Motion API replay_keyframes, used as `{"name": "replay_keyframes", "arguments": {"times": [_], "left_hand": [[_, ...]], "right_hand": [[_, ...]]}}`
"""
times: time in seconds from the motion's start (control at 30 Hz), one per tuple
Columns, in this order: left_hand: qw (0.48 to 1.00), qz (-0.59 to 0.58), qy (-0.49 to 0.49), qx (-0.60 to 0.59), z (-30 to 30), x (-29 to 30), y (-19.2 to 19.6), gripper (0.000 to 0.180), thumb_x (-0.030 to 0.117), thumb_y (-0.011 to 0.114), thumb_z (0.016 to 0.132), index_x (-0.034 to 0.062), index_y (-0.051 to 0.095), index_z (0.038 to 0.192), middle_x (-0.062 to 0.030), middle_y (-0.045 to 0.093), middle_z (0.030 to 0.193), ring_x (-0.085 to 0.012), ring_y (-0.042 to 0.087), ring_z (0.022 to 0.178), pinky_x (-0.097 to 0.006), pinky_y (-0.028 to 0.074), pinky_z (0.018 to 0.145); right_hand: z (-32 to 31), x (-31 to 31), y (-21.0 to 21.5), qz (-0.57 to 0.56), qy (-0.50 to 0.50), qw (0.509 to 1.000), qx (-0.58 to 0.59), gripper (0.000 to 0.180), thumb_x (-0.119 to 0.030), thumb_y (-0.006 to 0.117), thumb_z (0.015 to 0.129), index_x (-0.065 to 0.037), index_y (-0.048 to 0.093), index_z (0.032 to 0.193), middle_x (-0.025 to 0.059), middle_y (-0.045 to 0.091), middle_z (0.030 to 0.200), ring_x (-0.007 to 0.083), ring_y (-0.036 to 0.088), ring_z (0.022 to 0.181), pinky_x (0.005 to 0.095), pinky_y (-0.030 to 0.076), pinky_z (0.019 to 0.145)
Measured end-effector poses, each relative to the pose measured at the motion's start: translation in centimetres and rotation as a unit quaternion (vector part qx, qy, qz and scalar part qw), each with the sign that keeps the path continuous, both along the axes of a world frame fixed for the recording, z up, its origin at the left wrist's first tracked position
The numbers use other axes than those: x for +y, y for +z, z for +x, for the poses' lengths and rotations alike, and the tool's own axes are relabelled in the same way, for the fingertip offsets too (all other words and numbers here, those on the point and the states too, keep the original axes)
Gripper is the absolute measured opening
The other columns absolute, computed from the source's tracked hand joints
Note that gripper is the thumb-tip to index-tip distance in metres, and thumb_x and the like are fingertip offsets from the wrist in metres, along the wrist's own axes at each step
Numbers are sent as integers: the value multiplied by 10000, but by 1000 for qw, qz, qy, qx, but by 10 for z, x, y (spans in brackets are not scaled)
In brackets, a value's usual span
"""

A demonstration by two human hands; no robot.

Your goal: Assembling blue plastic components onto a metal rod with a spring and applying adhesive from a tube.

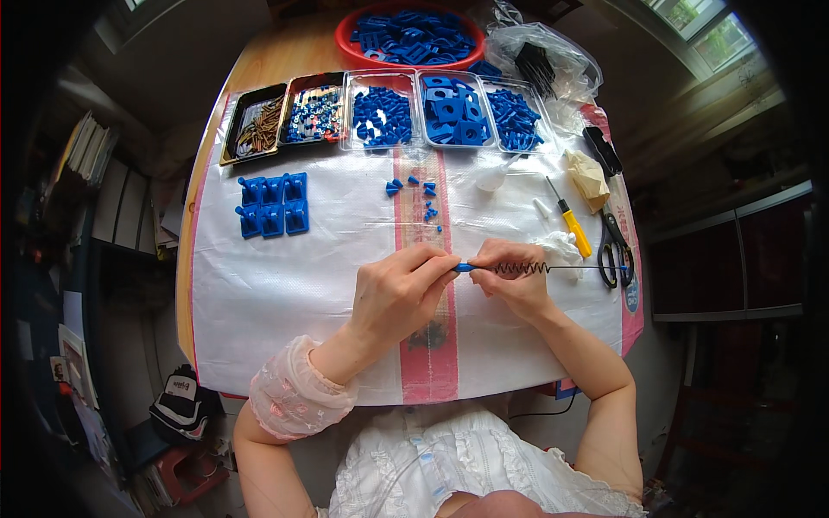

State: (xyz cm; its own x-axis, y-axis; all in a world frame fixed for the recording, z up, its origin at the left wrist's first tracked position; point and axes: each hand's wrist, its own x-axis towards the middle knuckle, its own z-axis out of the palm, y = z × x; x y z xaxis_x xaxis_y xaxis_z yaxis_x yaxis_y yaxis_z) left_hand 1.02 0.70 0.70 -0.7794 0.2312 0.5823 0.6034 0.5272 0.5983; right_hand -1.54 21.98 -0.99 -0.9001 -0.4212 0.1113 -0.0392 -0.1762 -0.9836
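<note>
Over the middle of the table, my left hand (pixel 399 281) pinches one end of a small blue plastic piece (pixel 465 268). My right hand (pixel 515 281) is closed on a dark coiled spring (pixel 534 268) right beside that piece. Out of the spring runs a thin straight rod (pixel 574 267), pointing right, its far end over the scissors (pixel 615 250). My fingers hide where the spring and the blue piece meet. Beyond my hands lie several loose small blue parts (pixel 429 210). Assembled blue pieces (pixel 273 205) stand in two rows at the left.
Along the back are trays of brass-coloured screws (pixel 259 125), small mixed hardware (pixel 314 114), blue cones (pixel 382 115), square blue parts (pixel 453 110) and slim blue parts (pixel 515 118). A red basin (pixel 345 47) stands behind them. A yellow-handled screwdriver (pixel 573 226) lies at the right.
</note>
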Motion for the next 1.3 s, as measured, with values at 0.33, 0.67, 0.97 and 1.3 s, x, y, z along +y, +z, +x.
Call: {"name": "replay_keyframes", "arguments": {"times": [0.33,0.67,0.97,1.3], "left_hand": [[998,34,-26,-50,0,0,-4,172,35,757,797,53,720,964,-78,703,883,-217,685,677,-299,542,569],[999,38,-24,-5,-2,0,-2,185,24,765,784,48,717,961,-74,703,897,-217,692,696,-297,549,586],[997,37,-29,-63,-1,0,-2,244,-3,746,794,91,729,1018,-63,686,891,-201,665,666,-297,514,556],[969,123,-91,-195,-1,1,-3,231,-21,696,838,55,710,1056,-52,647,852,-143,592,680,-257,448,605]], "right_hand": [[0,-1,0,30,-20,995,92,149,98,719,794,33,728,928,101,681,829,102,611,698,217,457,573],[1,0,4,58,-16,990,126,161,111,720,776,26,730,913,97,682,815,104,612,719,229,461,611],[1,-1,3,42,-18,993,111,182,121,704,790,42,711,954,92,670,834,105,614,732,226,474,620],[4,0,6,28,-5,998,56,154,101,664,844,62,685,991,86,653,837,94,608,703,223,482,589]]}}
